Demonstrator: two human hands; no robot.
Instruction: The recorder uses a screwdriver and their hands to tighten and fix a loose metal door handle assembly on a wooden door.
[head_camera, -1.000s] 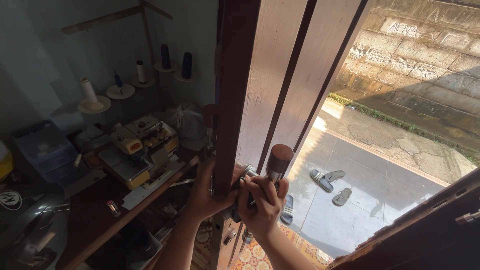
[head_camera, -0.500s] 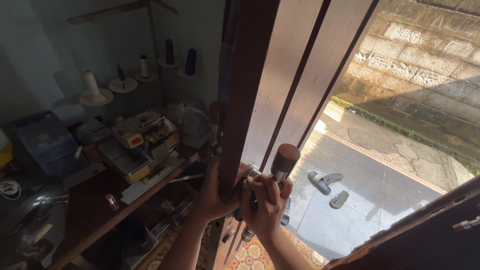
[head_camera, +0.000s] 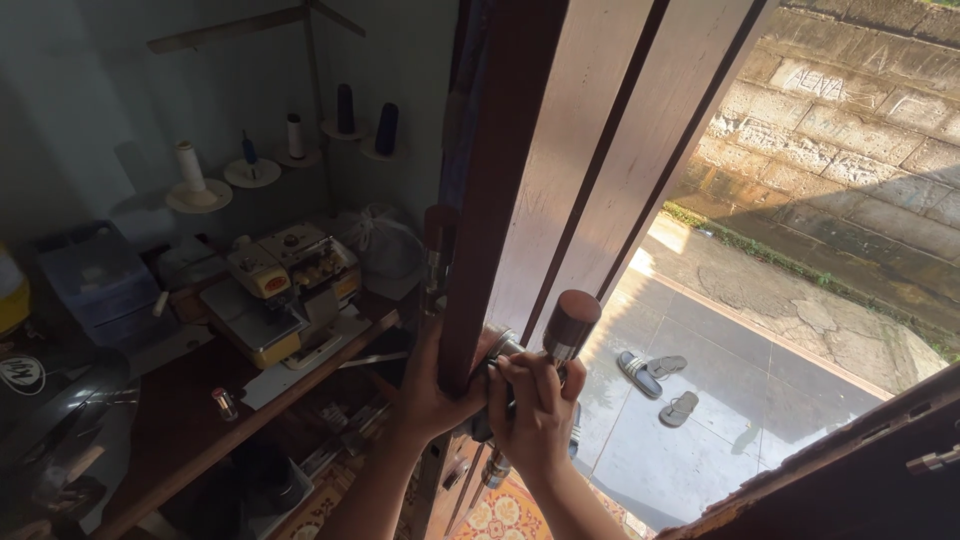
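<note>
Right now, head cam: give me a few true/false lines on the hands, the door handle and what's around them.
1. Both hands are on the door's edge at the handle. True: the left hand wraps the door edge, and the right hand grips the handle hardware.
2. The handle's end is a white plastic knob. False: it is a dark reddish-brown cylinder on a metal stem.
3. A pair of sandals lies on the tiled floor outside. True.
4. The sewing machine sits outside on the pavement. False: it stands on the wooden table indoors, left of the door.
5. Thread spools stand behind the machine. True.
</note>
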